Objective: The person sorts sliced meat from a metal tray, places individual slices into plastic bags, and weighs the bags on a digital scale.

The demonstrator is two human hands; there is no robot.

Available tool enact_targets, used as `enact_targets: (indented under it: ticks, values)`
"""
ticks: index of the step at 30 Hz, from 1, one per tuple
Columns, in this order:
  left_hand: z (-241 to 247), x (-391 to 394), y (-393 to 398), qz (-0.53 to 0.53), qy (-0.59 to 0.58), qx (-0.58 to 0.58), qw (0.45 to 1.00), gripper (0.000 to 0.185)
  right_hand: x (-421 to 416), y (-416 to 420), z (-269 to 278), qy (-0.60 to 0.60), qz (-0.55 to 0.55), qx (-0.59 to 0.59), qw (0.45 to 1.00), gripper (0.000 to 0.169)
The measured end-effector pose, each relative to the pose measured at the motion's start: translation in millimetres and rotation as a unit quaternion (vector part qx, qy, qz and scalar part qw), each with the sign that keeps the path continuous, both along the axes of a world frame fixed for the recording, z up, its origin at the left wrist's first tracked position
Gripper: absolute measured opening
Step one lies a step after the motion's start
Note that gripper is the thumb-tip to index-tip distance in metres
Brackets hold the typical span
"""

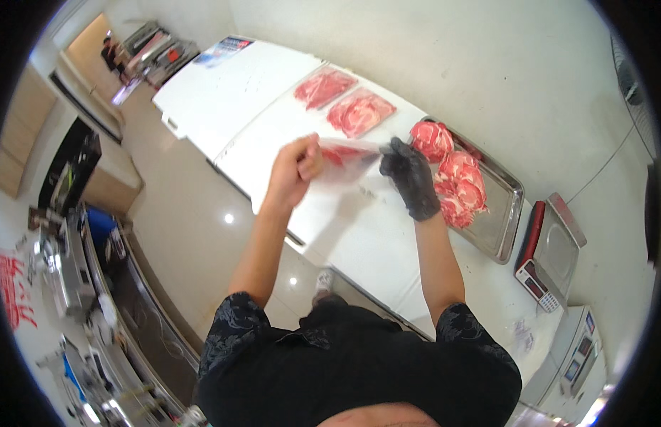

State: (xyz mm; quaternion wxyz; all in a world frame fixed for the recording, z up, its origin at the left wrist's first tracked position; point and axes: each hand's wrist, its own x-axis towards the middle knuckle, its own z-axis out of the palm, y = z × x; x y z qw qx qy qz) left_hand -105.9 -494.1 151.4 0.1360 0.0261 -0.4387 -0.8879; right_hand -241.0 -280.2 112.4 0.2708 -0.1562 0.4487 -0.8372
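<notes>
A clear plastic bag with red sliced meat inside [347, 160] is stretched between my hands above the white freezer lid. My bare left hand [297, 169] pinches one top corner. My right hand [411, 179], in a black glove, grips the opposite corner. Beyond the bag, two flat clear packs of sliced meat [360, 112] [325, 87] lie side by side on the lid. Just right of my gloved hand, a stainless steel tray [501, 224] holds several rolled portions of marbled sliced meat [461, 181].
A red-edged digital scale [555, 256] stands right of the tray, with a white machine [567, 355] below it. The white wall borders the lid's far side. Across the tiled floor at left is a metal sink counter [149, 320]. A person [110, 56] stands far off in a doorway.
</notes>
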Motion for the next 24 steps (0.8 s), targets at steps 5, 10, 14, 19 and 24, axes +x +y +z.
enact_targets:
  ticks: [5,10,14,19,24]
  values:
    - [-10,-146,-146,-0.002,-0.032,-0.109,0.994,0.033,-86,-116,-13,0.096,-0.115,-0.033,0.988,0.026]
    - [-134,-265,-256,0.032,-0.161,-0.038,0.986,0.029,-146,-235,-116,-0.046,-0.078,0.09,0.992,0.026]
    - [-222,-256,-291,0.132,-0.2,0.061,0.969,0.026,-68,-242,-142,-0.031,0.108,0.196,0.974,0.037]
    - [-246,-183,-233,0.156,-0.168,0.119,0.966,0.017,50,-90,-137,0.003,0.169,0.201,0.965,0.037]
    - [-193,-71,-132,0.169,-0.174,0.089,0.966,0.03,125,70,-147,-0.085,-0.074,0.225,0.968,0.033]
